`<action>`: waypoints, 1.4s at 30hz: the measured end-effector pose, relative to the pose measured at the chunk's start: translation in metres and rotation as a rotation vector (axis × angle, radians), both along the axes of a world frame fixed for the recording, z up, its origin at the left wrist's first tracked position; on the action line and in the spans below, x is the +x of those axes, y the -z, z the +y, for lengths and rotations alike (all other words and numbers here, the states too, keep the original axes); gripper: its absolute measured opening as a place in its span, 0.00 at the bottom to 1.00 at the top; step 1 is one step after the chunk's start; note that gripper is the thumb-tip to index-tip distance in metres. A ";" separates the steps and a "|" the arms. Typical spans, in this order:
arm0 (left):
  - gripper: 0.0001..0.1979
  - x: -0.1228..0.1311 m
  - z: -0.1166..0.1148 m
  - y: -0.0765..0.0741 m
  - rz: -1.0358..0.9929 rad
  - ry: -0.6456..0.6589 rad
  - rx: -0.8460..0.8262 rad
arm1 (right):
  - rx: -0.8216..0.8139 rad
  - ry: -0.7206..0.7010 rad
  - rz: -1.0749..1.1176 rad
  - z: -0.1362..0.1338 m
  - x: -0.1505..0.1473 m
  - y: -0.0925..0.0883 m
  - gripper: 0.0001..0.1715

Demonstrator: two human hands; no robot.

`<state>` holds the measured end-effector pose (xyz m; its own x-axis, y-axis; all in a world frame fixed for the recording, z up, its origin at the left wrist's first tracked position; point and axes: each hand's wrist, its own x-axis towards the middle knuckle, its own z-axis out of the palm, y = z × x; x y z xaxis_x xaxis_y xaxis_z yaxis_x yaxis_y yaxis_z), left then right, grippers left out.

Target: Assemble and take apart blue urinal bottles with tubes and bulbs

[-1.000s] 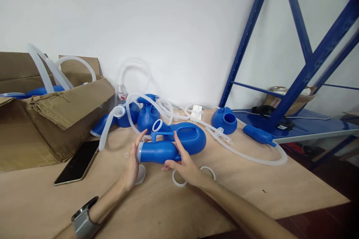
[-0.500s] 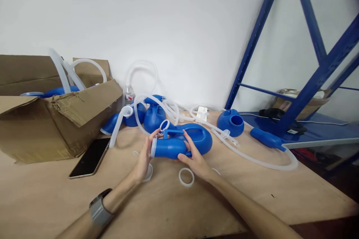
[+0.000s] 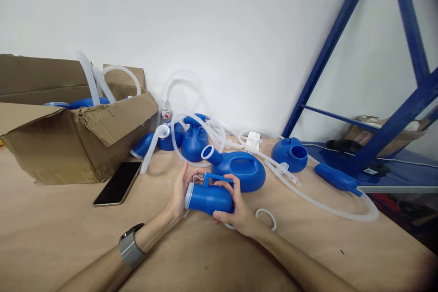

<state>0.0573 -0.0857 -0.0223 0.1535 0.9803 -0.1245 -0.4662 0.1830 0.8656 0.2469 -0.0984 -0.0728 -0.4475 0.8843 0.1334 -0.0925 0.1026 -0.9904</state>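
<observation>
Between my two hands lies a blue plastic urinal cup (image 3: 212, 198) with a bar handle on top and a pale rim at its left end. My left hand (image 3: 179, 191) supports the rimmed end, palm against the rim, with a thin clear strap near its fingertips. At the other end, my right hand (image 3: 239, 212) grips the cup, thumb in front and fingers around the handle side. Directly behind is a blue urinal bottle (image 3: 255, 178) with its pale-rimmed neck tilted up left. A white ring (image 3: 273, 223) rests beside my right hand; another is partly hidden under it.
A cardboard box (image 3: 54, 146) holding blue parts and tubes stands left, beside a phone (image 3: 118, 184). Behind are blue bottles (image 3: 194, 143), clear tubing (image 3: 321, 207) and a water bottle (image 3: 165, 112). At right are an open blue bottle (image 3: 290, 154) and a blue shelf frame (image 3: 328, 45).
My hands have brought the cup slightly down and toward me, apart from the bottle behind, whose neck now shows. The view has shifted slightly, and my right hand now covers part of a ring.
</observation>
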 end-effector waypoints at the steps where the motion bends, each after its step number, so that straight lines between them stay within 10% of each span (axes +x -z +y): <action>1: 0.33 0.000 -0.001 -0.002 0.008 0.000 0.010 | -0.001 0.004 0.007 0.000 0.001 0.000 0.53; 11: 0.24 0.002 0.007 0.017 0.039 -0.105 0.052 | 0.226 -0.032 -0.214 0.014 0.015 -0.017 0.58; 19: 0.37 -0.039 0.022 0.009 0.434 0.252 0.156 | 0.186 0.031 -0.325 0.025 0.031 -0.030 0.64; 24: 0.24 -0.061 0.034 -0.006 0.490 -0.003 0.169 | 0.225 -0.046 -0.459 0.032 0.035 -0.027 0.77; 29: 0.19 -0.081 0.047 -0.007 0.349 -0.346 0.079 | 0.343 -0.137 -0.638 0.034 0.035 -0.023 0.61; 33: 0.21 -0.088 0.052 -0.005 0.460 -0.272 0.096 | 0.595 -0.315 -0.885 0.033 0.039 -0.026 0.42; 42: 0.19 -0.094 0.057 -0.003 0.443 -0.324 -0.004 | 0.670 -0.356 -0.953 0.035 0.042 -0.024 0.32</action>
